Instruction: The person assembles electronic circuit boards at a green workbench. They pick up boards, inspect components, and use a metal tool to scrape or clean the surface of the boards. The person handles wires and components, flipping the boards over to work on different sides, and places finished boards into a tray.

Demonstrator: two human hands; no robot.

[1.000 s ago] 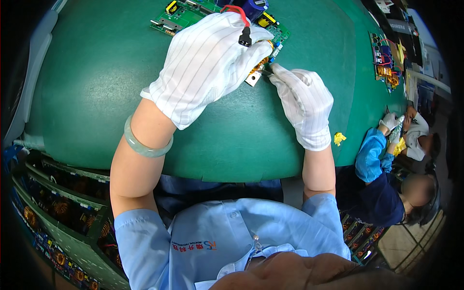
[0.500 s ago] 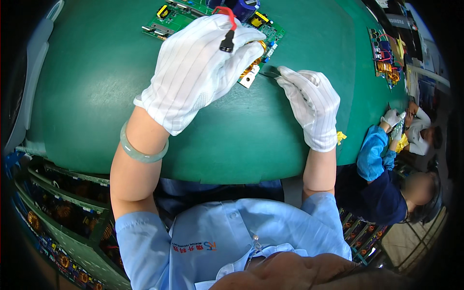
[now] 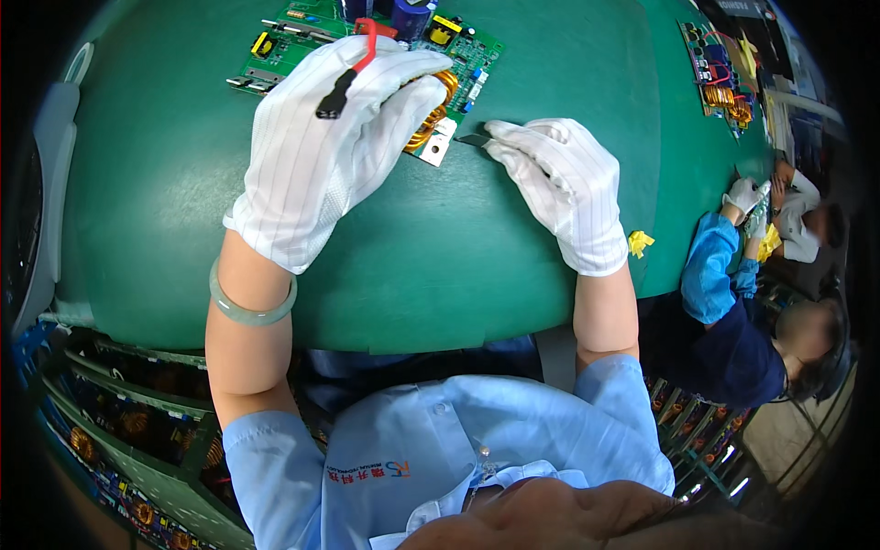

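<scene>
A green circuit board (image 3: 481, 57) lies at the far side of the table. On it stand blue capacitors (image 3: 412, 18), yellow-taped transformers and a copper-wire coil (image 3: 444, 104). My left hand (image 3: 321, 137), in a white striped glove, closes on the board at this coil, its fingers partly hidden. A red wire with a black sleeved end (image 3: 335, 95) lies across the back of this hand. A white plate with a hole (image 3: 434, 145) sits at the board's near corner. Beside it, my gloved right hand (image 3: 559, 179) pinches a thin dark flat tool (image 3: 472, 140), its kind unclear.
A second board with coils (image 3: 721, 87) lies at the far right of the green table (image 3: 412, 266). Near my right wrist is a yellow scrap (image 3: 640, 243). Another person (image 3: 724, 312) works at the right. Green racks of boards (image 3: 147, 412) stand below the left table edge.
The circuit board and both my hands have shifted left in the picture, the view itself moving somewhat too. My left hand keeps its hold, and the dark tool stays in my right hand.
</scene>
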